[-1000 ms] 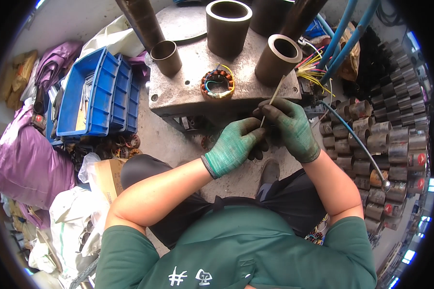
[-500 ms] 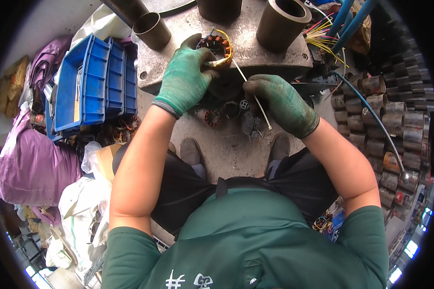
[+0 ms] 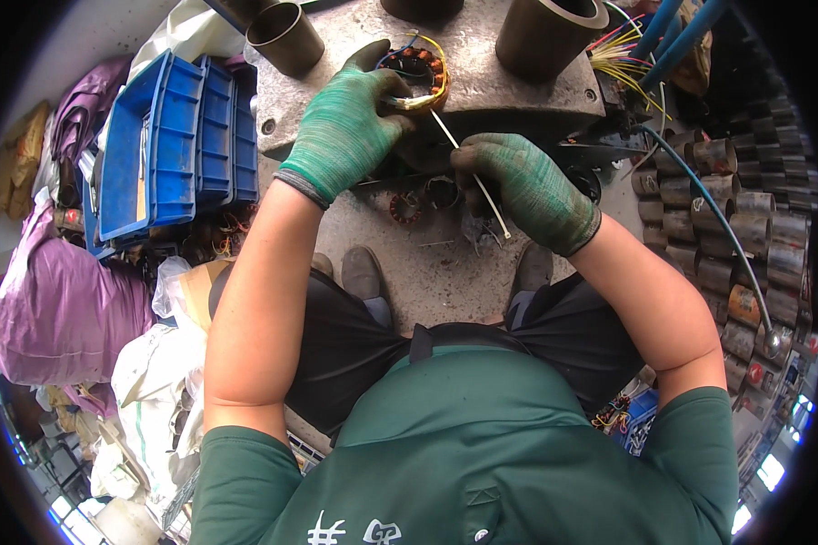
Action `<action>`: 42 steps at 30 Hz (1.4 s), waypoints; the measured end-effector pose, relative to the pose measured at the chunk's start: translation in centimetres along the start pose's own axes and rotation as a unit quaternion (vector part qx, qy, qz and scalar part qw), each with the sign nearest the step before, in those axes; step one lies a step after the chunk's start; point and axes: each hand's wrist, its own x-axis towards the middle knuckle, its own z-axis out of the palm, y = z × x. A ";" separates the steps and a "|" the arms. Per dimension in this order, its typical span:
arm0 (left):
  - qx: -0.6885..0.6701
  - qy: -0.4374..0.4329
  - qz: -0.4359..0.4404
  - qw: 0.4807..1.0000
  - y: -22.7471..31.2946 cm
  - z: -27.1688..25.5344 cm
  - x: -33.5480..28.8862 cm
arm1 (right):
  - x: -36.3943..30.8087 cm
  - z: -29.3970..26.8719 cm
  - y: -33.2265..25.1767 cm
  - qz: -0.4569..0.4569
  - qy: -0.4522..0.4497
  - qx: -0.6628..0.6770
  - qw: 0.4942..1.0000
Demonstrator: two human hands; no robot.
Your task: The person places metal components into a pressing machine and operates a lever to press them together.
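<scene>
the right hand (image 3: 523, 188) has its grip pinched partway along a thin white strip (image 3: 494, 212), probably leaving its far end free to steer. beyond, the left hand (image 3: 343, 125) has its grip closed on the left side of the coil ring (image 3: 440, 74) at the front edge of the worktop (image 3: 473, 68), seemingly steadying it; copper-orange windings (image 3: 423, 55) circle its open centre.

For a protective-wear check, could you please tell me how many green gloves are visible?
2: one glove on the left hand, at the copper-wound ring; the other glove on the right hand, holding a thin white strip.
</scene>
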 end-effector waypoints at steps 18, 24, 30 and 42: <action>-0.057 0.017 0.069 0.996 -1.8 0.3 1.1 | 3.2 0.1 0.9 0.024 0.010 0.100 0.995; -0.033 0.081 0.057 0.995 -2.1 1.4 2.5 | 4.5 1.1 0.7 0.003 0.034 0.184 0.982; -0.112 0.075 0.007 0.991 -0.8 0.8 2.1 | 3.4 0.1 0.1 0.063 0.022 0.152 0.986; -0.105 0.149 0.044 0.982 0.4 0.2 1.2 | 1.6 -1.3 -0.7 -0.013 0.007 0.165 0.986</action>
